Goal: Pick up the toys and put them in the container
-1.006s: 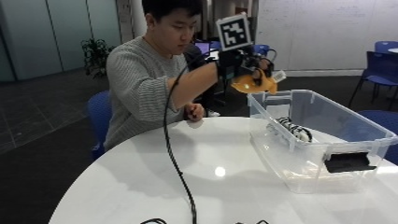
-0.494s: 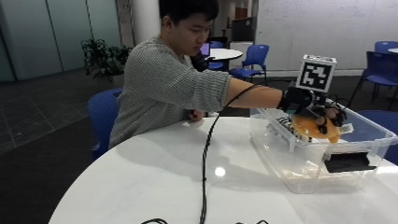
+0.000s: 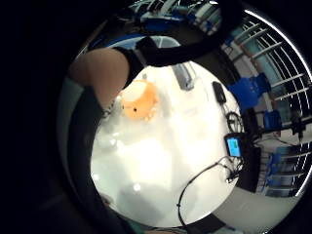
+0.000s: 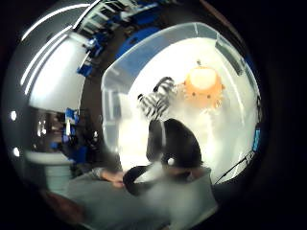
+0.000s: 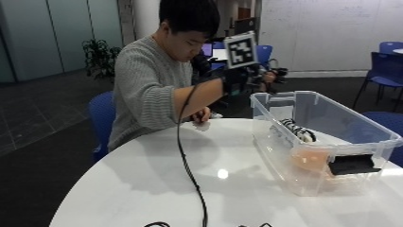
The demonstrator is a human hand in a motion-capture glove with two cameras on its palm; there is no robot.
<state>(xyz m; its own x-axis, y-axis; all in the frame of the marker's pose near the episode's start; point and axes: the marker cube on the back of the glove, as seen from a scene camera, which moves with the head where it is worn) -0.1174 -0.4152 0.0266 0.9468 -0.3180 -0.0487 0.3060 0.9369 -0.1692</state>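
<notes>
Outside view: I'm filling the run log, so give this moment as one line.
right hand: raised beside container, holds nothing | orange toy, striped toy: in container | table: cable

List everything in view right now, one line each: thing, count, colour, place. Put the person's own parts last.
container: one, clear plastic with a black latch, on the table's right side.
orange toy: one, orange, inside the container near the latch end.
striped toy: one, black and white, inside the container, beside the orange toy.
table: one, white, round.
chairs: several, blue, behind the person and around the room.
plant: one, green, by the far wall.
right hand: one, black glove, raised above the container's near end, holding nothing.
left hand: one, bare, at the table's edge.
</notes>
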